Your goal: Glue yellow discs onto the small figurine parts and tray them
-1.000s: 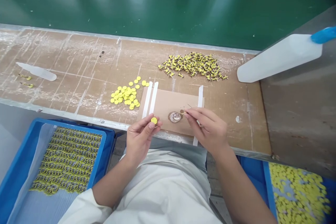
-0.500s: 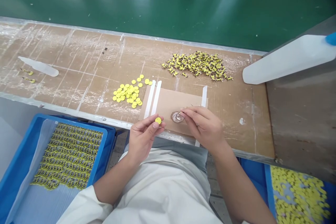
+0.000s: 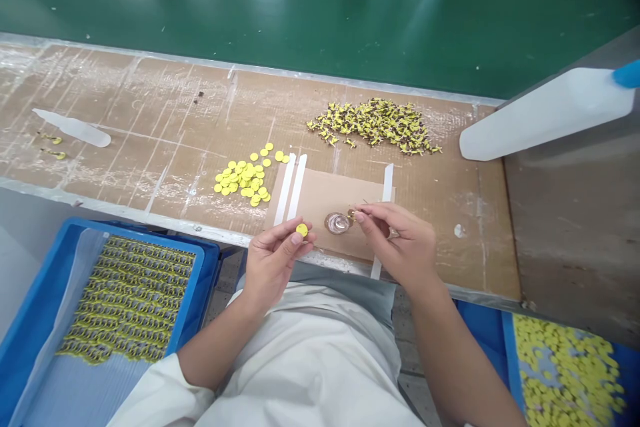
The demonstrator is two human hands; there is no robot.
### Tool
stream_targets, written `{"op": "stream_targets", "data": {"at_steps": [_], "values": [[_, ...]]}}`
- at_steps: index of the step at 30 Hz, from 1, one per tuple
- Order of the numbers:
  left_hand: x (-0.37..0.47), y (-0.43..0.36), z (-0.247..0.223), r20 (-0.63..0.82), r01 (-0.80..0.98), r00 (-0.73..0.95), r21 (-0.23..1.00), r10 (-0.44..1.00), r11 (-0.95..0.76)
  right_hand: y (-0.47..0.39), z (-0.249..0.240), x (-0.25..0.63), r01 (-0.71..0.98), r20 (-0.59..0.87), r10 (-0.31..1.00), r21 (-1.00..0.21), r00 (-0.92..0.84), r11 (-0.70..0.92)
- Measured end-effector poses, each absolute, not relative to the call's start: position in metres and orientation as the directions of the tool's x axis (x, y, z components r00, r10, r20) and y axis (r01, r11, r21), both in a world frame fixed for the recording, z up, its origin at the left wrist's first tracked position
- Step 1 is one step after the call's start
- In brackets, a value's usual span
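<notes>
Though small — yellow disc [image 3: 302, 229] in left hand [image 3: 270, 265]; flat, round

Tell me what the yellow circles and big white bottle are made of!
The yellow circles look matte, maybe plastic or painted wood: their flat, even colour can't settle it. The white bottle seems smooth plastic, from its milky, even side.

Our left hand [image 3: 274, 260] pinches with thumb and fingertips together, palm turned up; our right hand [image 3: 400, 240], beside it, pinches too, palm down, its forearm [image 3: 455, 347] slanting in from below.
</notes>
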State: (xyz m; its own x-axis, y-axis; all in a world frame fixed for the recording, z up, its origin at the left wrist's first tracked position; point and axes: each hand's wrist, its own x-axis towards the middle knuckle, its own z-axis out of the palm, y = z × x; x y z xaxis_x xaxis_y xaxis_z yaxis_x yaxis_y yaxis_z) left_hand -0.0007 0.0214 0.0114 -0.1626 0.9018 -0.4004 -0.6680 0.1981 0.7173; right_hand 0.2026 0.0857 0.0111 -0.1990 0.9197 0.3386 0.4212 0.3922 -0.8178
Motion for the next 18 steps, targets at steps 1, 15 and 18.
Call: {"op": "stream_targets", "data": {"at_steps": [1, 15, 18], "values": [[-0.001, 0.022, 0.011, -0.400, -0.669, -0.162, 0.716, 0.902, 0.198, 0.085, 0.010, 0.202, 0.404, 0.314, 0.937, -0.845, -0.153, 0.349], [0.027, 0.027, 0.027, -0.317, -0.685, -0.066, 0.704, 0.946, 0.188, 0.055, 0.048, 0.169, -0.277, -0.076, 0.997, -0.958, 0.004, -0.072], [0.030, 0.027, 0.028, -0.299, -0.693, -0.054, 0.698, 0.953, 0.180, 0.050, 0.054, 0.164, -0.241, -0.019, 1.000, -0.970, 0.018, -0.014]]}}
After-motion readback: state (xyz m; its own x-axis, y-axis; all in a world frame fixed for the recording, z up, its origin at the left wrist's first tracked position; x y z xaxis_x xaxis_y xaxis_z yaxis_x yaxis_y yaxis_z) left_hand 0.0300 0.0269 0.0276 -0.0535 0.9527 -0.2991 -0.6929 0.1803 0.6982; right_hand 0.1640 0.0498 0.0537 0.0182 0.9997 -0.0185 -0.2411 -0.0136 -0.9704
